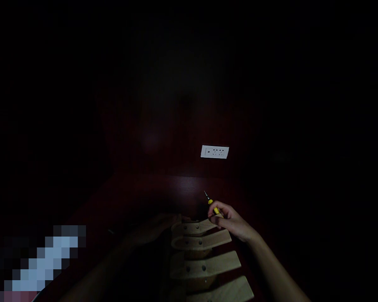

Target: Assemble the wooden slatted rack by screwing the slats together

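Observation:
In dim light, a wooden rack [204,263] runs away from me, with several pale, bent slats, each showing dark round holes. My right hand [231,220] is closed around a screwdriver with a yellow handle [216,209]; its thin dark shaft points up and to the left. The thumb and fingers of that hand meet the right end of the farthest slat [204,226]. At the rack's far left corner, my left hand [159,224] lies in shadow. Its fingers curl round the far end, partly hidden and hard to make out.
The rack stands on a dark red surface [189,184] that meets a dark red wall behind. A white socket plate [214,152] is set in that wall. Lower left, a pale blue blurred-out patch [44,264] covers something unclear. Deep darkness hides both sides.

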Tool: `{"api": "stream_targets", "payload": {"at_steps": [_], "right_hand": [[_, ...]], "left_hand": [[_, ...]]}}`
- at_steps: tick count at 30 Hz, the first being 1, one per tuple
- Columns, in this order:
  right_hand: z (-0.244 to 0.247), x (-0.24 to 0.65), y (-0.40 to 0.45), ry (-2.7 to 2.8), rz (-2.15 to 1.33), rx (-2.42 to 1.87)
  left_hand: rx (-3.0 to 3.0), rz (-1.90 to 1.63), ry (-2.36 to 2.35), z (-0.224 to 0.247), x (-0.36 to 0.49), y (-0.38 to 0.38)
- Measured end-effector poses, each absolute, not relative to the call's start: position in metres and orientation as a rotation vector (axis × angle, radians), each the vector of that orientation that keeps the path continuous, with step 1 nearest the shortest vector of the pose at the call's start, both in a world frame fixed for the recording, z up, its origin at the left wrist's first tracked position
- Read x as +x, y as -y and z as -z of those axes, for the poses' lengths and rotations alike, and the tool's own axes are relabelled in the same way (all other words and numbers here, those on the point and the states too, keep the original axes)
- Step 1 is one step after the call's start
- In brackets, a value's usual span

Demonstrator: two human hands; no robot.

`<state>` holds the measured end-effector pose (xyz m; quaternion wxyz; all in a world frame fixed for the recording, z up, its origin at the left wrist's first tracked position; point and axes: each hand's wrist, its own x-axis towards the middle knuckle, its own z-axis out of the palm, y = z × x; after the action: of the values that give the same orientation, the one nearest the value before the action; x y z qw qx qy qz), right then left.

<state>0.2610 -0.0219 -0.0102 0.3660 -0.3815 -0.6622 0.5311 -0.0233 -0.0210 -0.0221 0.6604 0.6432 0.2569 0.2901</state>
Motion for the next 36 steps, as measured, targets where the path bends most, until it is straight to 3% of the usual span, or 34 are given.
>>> {"api": "stream_targets", "payload": {"at_steps": [17, 36], "right_hand": [[0.009, 0.272, 0.01, 1.54, -1.278, -1.031], [0.048, 0.295, -0.003, 2.002, -0.85, -1.283]], "left_hand": [[1.508, -0.647, -0.57, 0.014, -0.021, 0.024], [1.662, -0.667, -0.604, 0.017, -0.023, 0.022]]}}
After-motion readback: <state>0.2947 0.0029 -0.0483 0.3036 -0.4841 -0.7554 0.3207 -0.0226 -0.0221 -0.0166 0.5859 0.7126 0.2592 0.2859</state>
